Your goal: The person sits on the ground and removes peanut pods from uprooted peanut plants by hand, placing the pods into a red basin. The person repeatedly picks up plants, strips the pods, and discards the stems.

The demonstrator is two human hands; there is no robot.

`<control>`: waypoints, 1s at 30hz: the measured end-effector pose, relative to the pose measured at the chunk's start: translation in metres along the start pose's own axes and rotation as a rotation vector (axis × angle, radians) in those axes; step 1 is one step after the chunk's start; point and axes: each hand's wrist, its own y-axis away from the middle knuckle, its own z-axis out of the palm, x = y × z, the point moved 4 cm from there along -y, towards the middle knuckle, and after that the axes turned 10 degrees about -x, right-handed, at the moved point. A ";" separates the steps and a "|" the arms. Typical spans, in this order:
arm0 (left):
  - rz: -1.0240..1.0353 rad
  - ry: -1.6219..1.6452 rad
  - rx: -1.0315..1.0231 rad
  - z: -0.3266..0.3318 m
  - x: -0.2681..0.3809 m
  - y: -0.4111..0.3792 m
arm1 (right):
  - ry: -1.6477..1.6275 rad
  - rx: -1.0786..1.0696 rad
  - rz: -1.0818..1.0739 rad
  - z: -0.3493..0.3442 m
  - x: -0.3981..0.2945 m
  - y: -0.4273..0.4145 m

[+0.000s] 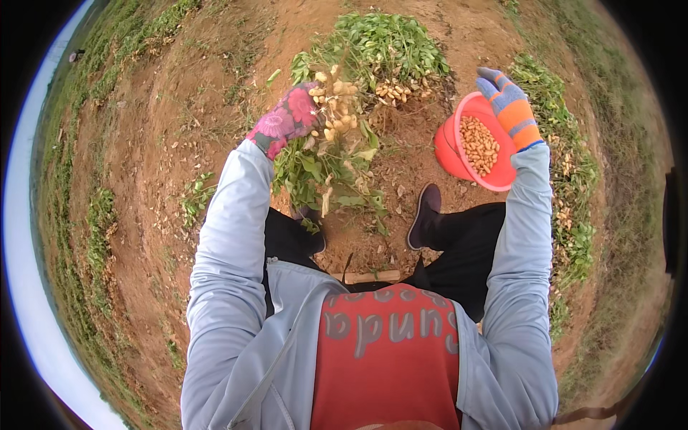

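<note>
My left hand [288, 119], in a floral-patterned glove, grips an uprooted peanut plant [327, 166]. Its pod cluster [337, 105] hangs at the fingers, and its leaves droop towards my left shoe. My right hand [507, 110], in a blue and orange striped glove, is over the far right rim of a red plastic bucket [450, 150]. The bucket tilts towards me, and loose peanuts [478, 145] lie inside it. The fingers of this hand point away from me; its palm side is hidden, so I cannot see whether it holds anything.
A heap of peanut plants [389, 48] lies on the soil ahead, with exposed pods [393, 92] at its near edge. More pulled plants [578, 242] form a row at the right. My shoes [427, 215] flank a patch of brown soil [371, 242] strewn with dry leaves.
</note>
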 end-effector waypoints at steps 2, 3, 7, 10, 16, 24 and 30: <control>0.023 0.130 -0.168 -0.041 -0.036 -0.021 | -0.331 -0.228 -0.208 0.042 -0.064 0.001; 0.038 0.213 -0.281 -0.039 -0.038 -0.024 | -0.351 -0.320 -0.198 0.058 -0.085 0.005; -0.037 0.621 -0.686 -0.010 -0.037 -0.032 | -0.320 -0.307 -0.375 0.098 -0.149 0.030; -0.059 0.661 -0.728 0.004 -0.035 -0.029 | -0.234 -0.290 -0.328 0.121 -0.149 0.023; -0.002 0.457 -0.592 0.007 -0.033 -0.016 | -0.134 -0.336 -0.288 0.127 -0.156 0.025; 0.040 0.276 -0.490 0.018 -0.030 -0.012 | -1.176 -0.525 0.121 0.144 -0.148 0.030; 0.043 0.225 -0.481 0.025 -0.029 -0.012 | -1.583 -0.852 -0.085 0.159 -0.119 0.010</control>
